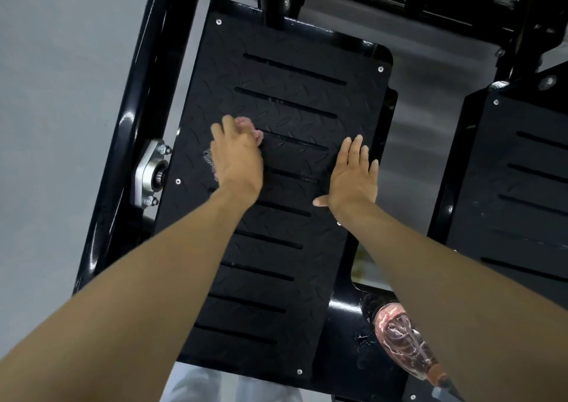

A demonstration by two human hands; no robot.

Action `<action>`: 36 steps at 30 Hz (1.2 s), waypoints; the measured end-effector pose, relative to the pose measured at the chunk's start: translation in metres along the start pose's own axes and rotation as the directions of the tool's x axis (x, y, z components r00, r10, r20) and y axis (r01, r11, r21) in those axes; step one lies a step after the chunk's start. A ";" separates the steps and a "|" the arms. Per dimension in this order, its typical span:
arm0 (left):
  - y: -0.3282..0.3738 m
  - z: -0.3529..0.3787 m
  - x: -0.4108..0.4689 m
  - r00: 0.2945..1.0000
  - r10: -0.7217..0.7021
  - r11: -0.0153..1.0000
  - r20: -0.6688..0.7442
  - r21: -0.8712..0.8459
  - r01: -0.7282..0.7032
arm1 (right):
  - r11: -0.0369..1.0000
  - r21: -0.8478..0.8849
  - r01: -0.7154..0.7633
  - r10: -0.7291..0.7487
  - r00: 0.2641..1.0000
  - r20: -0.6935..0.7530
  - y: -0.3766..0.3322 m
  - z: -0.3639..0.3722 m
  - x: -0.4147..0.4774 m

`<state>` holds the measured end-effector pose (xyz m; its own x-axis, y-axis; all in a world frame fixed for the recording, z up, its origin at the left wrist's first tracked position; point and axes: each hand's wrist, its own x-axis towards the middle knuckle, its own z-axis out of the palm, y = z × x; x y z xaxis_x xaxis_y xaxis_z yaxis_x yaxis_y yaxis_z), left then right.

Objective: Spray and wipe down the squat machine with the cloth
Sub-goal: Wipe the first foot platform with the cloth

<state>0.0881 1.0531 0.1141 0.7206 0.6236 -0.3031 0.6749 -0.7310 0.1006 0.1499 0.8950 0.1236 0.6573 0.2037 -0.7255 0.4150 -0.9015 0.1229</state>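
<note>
left hand (238, 158): we saw it bunched over the pink cloth (246, 123), pressing it onto the near foot plate (276, 248), upper-left area.
right hand (353, 177): flat, fingers straight, palm down on the same plate, holding nothing.
cloth spot: mostly hidden under the left fingers, at the left end of one slot (295, 141).
spray bottle (399, 334): we logged it lying on its side on the black squat machine (147, 72) frame, beside the right forearm; clear, pinkish inside; fill level we couldn't tell.
counts: two hands, one cloth, one bottle, two plates, nine slots on the near plate.
second plate (522, 217): right, apart from both hands.
</note>
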 end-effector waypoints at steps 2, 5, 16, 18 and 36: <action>0.017 0.004 -0.008 0.995 0.100 0.995 0.013 0.027 -0.101 | 1.000 0.013 0.003 -0.003 1.000 -0.016 0.002 0.002 0.000; 0.041 0.007 -0.019 0.959 0.279 0.958 0.041 0.050 -0.281 | 1.000 -0.010 0.013 -0.013 0.999 -0.029 0.008 0.003 -0.001; 0.057 -0.009 0.011 0.659 0.740 0.672 0.134 -0.101 -0.734 | 0.998 -0.005 -0.063 0.063 0.998 0.032 -0.005 0.000 0.003; 0.063 -0.017 0.021 0.724 0.688 0.724 0.053 -0.130 -0.678 | 0.998 -0.026 -0.059 0.060 0.998 0.025 -0.005 -0.001 0.004; -0.007 -0.025 0.078 0.857 0.496 0.828 0.142 0.219 -0.516 | 0.966 -0.250 -0.068 0.073 0.997 0.012 -0.013 -0.005 0.012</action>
<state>0.1433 1.1141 0.1136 0.9296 0.1326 -0.3439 0.1529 -0.9877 0.0326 0.1557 0.9112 0.1164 0.6785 0.1328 -0.7225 0.5137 -0.7889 0.3374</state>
